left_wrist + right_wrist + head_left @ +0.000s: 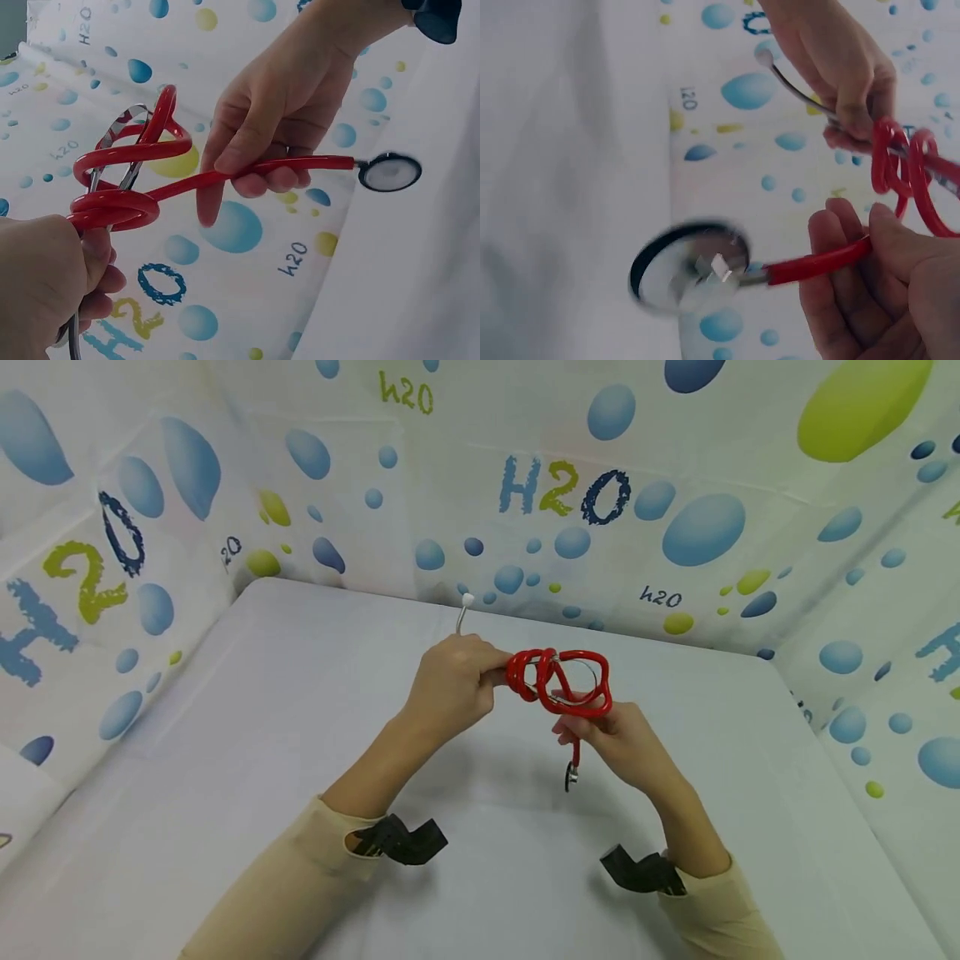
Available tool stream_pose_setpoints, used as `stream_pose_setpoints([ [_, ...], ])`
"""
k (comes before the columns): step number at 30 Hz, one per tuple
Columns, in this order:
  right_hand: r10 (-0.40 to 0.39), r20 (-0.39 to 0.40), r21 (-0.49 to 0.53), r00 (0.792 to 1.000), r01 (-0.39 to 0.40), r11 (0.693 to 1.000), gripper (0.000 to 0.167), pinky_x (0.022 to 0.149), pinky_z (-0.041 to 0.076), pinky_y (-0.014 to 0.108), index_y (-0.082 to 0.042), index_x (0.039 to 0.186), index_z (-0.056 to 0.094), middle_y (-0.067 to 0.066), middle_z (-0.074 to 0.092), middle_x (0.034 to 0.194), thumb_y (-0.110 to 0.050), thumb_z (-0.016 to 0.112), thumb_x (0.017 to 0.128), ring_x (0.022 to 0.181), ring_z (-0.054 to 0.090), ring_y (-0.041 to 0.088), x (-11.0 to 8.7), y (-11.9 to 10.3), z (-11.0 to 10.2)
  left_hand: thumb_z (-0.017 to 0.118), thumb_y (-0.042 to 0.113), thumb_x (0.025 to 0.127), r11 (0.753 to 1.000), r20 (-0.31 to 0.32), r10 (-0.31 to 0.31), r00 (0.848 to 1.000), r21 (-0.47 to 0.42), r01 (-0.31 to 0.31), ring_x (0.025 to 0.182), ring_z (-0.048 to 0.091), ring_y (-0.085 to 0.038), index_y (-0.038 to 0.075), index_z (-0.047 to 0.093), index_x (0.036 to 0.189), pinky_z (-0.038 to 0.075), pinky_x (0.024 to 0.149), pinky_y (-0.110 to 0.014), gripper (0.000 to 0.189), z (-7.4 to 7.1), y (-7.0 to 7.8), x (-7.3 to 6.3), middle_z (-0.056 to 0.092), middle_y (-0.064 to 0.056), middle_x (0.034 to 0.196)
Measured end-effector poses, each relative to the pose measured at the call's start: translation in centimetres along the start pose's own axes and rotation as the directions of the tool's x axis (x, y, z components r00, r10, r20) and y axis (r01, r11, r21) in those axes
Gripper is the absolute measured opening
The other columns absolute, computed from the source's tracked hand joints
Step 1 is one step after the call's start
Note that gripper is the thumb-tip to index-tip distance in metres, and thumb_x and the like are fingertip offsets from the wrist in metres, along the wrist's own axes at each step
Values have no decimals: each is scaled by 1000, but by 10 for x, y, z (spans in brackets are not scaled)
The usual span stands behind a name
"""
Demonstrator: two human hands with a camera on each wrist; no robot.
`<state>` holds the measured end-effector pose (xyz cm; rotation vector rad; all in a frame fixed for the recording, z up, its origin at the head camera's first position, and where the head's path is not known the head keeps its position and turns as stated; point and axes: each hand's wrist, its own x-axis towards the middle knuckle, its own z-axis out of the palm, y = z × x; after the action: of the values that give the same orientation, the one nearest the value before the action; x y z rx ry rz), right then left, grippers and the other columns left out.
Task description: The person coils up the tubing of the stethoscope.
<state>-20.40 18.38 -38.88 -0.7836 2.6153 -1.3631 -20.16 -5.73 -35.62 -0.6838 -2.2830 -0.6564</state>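
Note:
A stethoscope with red tubing (592, 710) is held up over the table, its tube wound in loops around the metal ear tubes. My left hand (453, 681) grips the wound bundle at its left end. From that fist a metal ear tube sticks out, with a white ear tip (468, 599) at its end. Between thumb and fingers, my right hand (626, 743) pinches the loose stretch of tube. Below the right fingers hangs the round chest piece (570, 777). In the left wrist view the chest piece (390, 172) shows a pale disc inside a black rim.
A white-covered table (300, 693) lies under both hands. Behind it and at both sides hangs a white sheet (465, 527) printed with blue and green drops and H2O lettering. Black devices (408, 842) are strapped at both wrists.

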Motion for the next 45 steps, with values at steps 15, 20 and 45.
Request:
stream_pose_setpoints([
  [15,72,39,309,997,-81,948,32,83,55,29,-9,119,38,22,68,109,-16,58,94,93,68,40,5,-11,43,68,13,86,961,79,-270,960,79,264,72,67,-22,8,76,93,54,66,-34,11,2,-17,-2,74,-6,79],
  [20,3,90,285,996,-29,958,22,88,53,28,-11,118,59,17,64,117,-10,49,98,105,65,36,4,-7,50,67,13,86,946,148,-317,937,112,303,71,68,-22,8,76,93,55,63,-34,12,9,-22,-4,74,-6,80],
  [45,1,-436,66,900,31,997,16,64,55,20,-6,89,72,8,71,87,-17,75,80,66,67,13,4,-3,55,68,8,81,963,282,-201,938,234,136,67,64,-15,14,76,83,53,61,-29,10,46,-14,-18,73,2,75],
])
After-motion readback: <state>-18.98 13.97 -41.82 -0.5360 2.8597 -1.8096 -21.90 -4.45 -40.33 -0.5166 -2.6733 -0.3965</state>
